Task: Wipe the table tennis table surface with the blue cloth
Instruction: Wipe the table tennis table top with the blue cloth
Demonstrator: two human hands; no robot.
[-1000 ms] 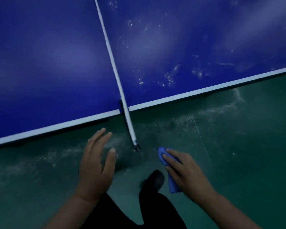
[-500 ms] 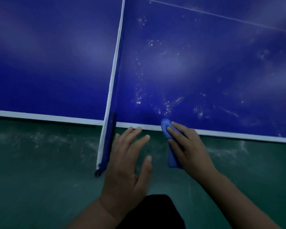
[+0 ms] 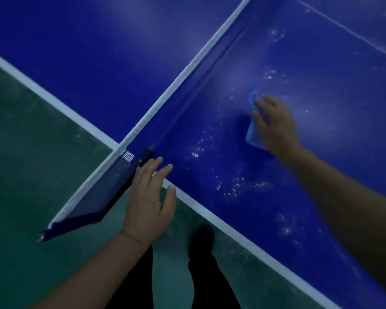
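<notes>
Dim light falls on a green floor [image 3: 31,175] (scuffed, seemingly dusty).

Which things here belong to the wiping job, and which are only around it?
Job: blue cloth; right hand pressing it; table surface with white specks.
Around: net; left hand near the table edge; green floor.
</notes>
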